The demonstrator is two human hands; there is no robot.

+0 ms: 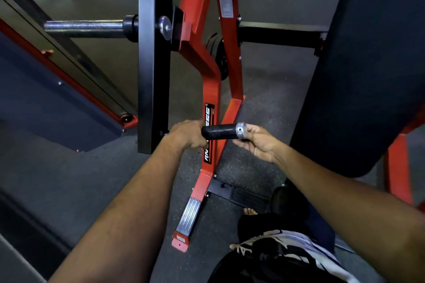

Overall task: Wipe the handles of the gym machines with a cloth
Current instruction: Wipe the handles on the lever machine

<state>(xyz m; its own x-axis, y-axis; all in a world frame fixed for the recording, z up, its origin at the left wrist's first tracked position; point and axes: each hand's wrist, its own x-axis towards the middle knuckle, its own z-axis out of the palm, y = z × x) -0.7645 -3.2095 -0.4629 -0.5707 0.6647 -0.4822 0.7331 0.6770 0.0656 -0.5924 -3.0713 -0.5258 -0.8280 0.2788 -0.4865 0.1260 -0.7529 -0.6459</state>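
**Handle held at both ends**

The black handle [220,131] is seen lying level between the two hands, capped in silver at its right end. Its left end is gripped by the left hand [187,133], fingers curled round it, knuckles up. The silver cap is touched by the right hand [258,142], palm turned up, fingers loosely bent beneath and behind the cap; whether it is truly gripped cannot be told. No cloth can be made out in either hand. Just behind the hands, the red frame [210,89] with its black label is seen, and beyond the left hand a black upright [153,64]. A dark pad [358,76] is found past the right hand. Speckled floor [253,89] lies below.
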